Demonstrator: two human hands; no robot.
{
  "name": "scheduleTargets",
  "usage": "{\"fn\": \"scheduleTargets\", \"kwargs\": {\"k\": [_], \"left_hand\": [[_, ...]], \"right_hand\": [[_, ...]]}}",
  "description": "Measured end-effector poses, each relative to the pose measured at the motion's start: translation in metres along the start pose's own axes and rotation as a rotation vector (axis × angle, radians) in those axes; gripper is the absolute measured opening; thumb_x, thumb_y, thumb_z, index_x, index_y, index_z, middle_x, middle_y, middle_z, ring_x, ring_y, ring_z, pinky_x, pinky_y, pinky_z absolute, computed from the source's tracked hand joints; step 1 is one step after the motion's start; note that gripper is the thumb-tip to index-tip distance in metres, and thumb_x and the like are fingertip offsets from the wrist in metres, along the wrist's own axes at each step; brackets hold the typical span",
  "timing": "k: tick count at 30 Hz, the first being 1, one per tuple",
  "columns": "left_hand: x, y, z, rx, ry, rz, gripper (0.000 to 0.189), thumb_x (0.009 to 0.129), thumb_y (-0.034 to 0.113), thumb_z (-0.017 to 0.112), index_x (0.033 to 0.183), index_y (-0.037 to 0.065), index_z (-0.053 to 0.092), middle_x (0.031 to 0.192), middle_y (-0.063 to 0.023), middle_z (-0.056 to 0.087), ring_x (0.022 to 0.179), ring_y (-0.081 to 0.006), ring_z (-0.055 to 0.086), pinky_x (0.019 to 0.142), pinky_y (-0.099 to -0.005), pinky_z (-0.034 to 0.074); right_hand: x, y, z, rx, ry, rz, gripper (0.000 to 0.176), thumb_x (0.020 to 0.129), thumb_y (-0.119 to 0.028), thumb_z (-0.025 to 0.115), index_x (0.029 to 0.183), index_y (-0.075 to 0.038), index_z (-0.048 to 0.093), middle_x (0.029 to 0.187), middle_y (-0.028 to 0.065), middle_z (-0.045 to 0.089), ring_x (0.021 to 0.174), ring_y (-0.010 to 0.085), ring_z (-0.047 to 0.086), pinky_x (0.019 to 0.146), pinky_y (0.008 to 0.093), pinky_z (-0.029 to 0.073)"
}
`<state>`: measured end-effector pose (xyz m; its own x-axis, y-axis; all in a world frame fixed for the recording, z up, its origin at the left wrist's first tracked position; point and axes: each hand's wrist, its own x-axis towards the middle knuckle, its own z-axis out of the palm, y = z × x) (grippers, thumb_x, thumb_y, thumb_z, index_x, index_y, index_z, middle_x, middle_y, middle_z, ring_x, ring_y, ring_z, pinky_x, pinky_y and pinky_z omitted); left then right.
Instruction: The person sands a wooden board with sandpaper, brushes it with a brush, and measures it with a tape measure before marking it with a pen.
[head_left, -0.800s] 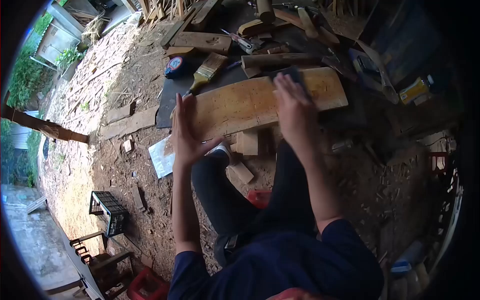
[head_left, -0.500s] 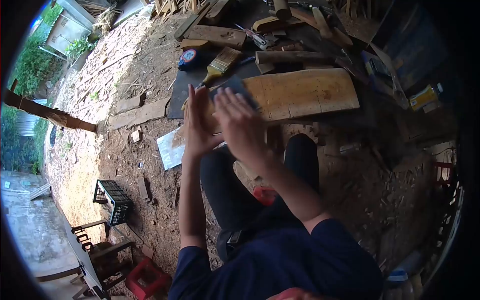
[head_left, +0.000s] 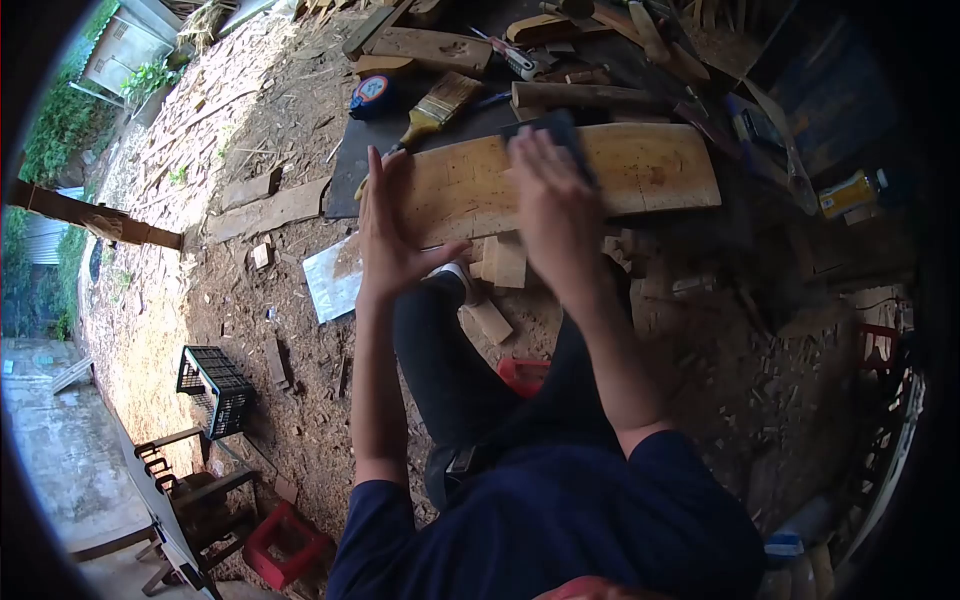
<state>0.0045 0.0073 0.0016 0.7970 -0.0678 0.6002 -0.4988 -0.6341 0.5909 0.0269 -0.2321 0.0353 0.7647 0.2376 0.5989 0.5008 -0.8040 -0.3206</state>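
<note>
A long, slightly curved wooden board (head_left: 650,165) lies across the dark work surface in front of me. My left hand (head_left: 390,235) rests against its left end, fingers stretched upward and thumb spread along the near edge. My right hand (head_left: 550,195) is on the middle of the board, fingers pressed over a dark sheet that looks like sandpaper (head_left: 570,138). Part of the sheet is hidden under the fingers, and the hand is slightly blurred. Just beyond the board's left part lies a paintbrush (head_left: 437,110) with a yellow handle.
A blue tape measure (head_left: 369,95), a utility knife (head_left: 517,60) and several wood pieces (head_left: 430,48) lie at the back of the surface. A yellow-labelled bottle (head_left: 850,195) is at the right. Wood offcuts, a black crate (head_left: 215,390) and a red stool (head_left: 285,545) stand on the chip-covered ground.
My right hand has slid the sandpaper rightward along the board, from near the left end to the middle. My left hand remains at the left end. The view has shifted slightly.
</note>
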Motion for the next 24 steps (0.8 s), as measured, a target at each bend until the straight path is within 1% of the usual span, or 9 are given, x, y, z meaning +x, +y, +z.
{"fn": "scheduleTargets", "kwargs": {"k": [1, 3, 6, 9, 11, 14, 19, 21, 24], "left_hand": [[-0.002, -0.001, 0.001, -0.032, 0.003, -0.016, 0.158, 0.063, 0.044, 0.106, 0.179, 0.003, 0.008, 0.162, -0.0247, 0.056, 0.148, -0.0407, 0.057, 0.125, -0.0514, 0.045], [-0.003, -0.007, 0.011, -0.156, 0.060, -0.097, 0.157, 0.063, 0.038, 0.107, 0.179, 0.002, 0.007, 0.161, -0.0263, 0.056, 0.148, -0.0399, 0.059, 0.124, -0.0495, 0.046], [-0.003, -0.006, 0.003, -0.099, 0.023, -0.010, 0.156, 0.062, 0.041, 0.107, 0.179, 0.002, 0.010, 0.161, -0.0243, 0.057, 0.148, -0.0398, 0.058, 0.124, -0.0497, 0.046], [-0.002, -0.001, 0.000, -0.012, 0.012, -0.010, 0.157, 0.060, 0.045, 0.107, 0.179, 0.002, 0.012, 0.161, -0.0227, 0.057, 0.148, -0.0399, 0.057, 0.125, -0.0502, 0.046], [-0.003, -0.004, 0.000, 0.005, 0.020, -0.013, 0.159, 0.059, 0.048, 0.107, 0.179, 0.002, 0.013, 0.161, -0.0218, 0.058, 0.148, -0.0398, 0.057, 0.125, -0.0503, 0.045], [-0.001, -0.003, 0.000, 0.020, 0.015, 0.001, 0.159, 0.058, 0.047, 0.107, 0.179, 0.002, 0.013, 0.161, -0.0223, 0.057, 0.148, -0.0401, 0.057, 0.126, -0.0502, 0.043], [-0.002, -0.005, 0.000, -0.077, -0.033, -0.014, 0.155, 0.067, 0.050, 0.106, 0.179, 0.004, 0.010, 0.168, -0.0249, 0.049, 0.156, -0.0376, 0.050, 0.131, -0.0499, 0.041], [-0.004, -0.006, 0.002, -0.099, -0.028, -0.027, 0.156, 0.066, 0.051, 0.106, 0.180, 0.006, 0.010, 0.168, -0.0246, 0.049, 0.156, -0.0374, 0.051, 0.130, -0.0502, 0.041], [-0.001, -0.001, 0.000, -0.032, -0.024, -0.009, 0.155, 0.066, 0.050, 0.106, 0.180, 0.007, 0.011, 0.168, -0.0239, 0.049, 0.156, -0.0373, 0.051, 0.130, -0.0503, 0.041]], "right_hand": [[-0.005, -0.032, 0.021, 0.086, -0.020, -0.164, 0.038, 0.108, -0.014, 0.065, 0.138, 0.010, 0.070, 0.147, 0.0266, 0.070, 0.142, 0.0373, 0.066, 0.124, 0.0475, 0.049], [-0.016, -0.072, 0.039, 0.128, -0.031, -0.257, 0.036, 0.108, -0.014, 0.065, 0.136, 0.008, 0.072, 0.145, 0.0266, 0.072, 0.140, 0.0364, 0.068, 0.123, 0.0478, 0.050], [-0.022, -0.031, 0.010, 0.227, -0.061, -0.173, 0.035, 0.109, -0.015, 0.066, 0.136, 0.005, 0.073, 0.142, 0.0237, 0.074, 0.138, 0.0363, 0.069, 0.123, 0.0484, 0.051], [-0.027, 0.060, -0.043, -0.049, 0.046, 0.054, 0.035, 0.113, -0.019, 0.062, 0.140, 0.002, 0.073, 0.147, 0.0172, 0.073, 0.139, 0.0323, 0.069, 0.120, 0.0475, 0.055], [-0.031, 0.104, -0.077, -0.027, 0.098, 0.356, 0.037, 0.116, -0.019, 0.057, 0.143, 0.002, 0.071, 0.150, 0.0168, 0.071, 0.142, 0.0330, 0.066, 0.123, 0.0467, 0.052], [-0.032, 0.090, -0.059, -0.305, 0.132, 0.301, 0.038, 0.118, -0.020, 0.053, 0.144, 0.002, 0.071, 0.153, 0.0166, 0.069, 0.146, 0.0336, 0.063, 0.126, 0.0462, 0.049], [-0.047, -0.029, -0.001, 0.080, 0.008, -0.140, 0.033, 0.111, -0.017, 0.065, 0.137, 0.002, 0.074, 0.144, 0.0200, 0.074, 0.140, 0.0332, 0.068, 0.122, 0.0492, 0.052], [-0.044, -0.003, -0.022, 0.182, -0.012, -0.082, 0.033, 0.109, -0.017, 0.067, 0.136, 0.002, 0.074, 0.143, 0.0188, 0.075, 0.138, 0.0335, 0.070, 0.120, 0.0495, 0.054], [-0.047, 0.091, -0.068, -0.059, 0.114, 0.141, 0.033, 0.112, -0.017, 0.063, 0.138, 0.002, 0.073, 0.146, 0.0184, 0.073, 0.138, 0.0337, 0.069, 0.120, 0.0479, 0.054]]}}
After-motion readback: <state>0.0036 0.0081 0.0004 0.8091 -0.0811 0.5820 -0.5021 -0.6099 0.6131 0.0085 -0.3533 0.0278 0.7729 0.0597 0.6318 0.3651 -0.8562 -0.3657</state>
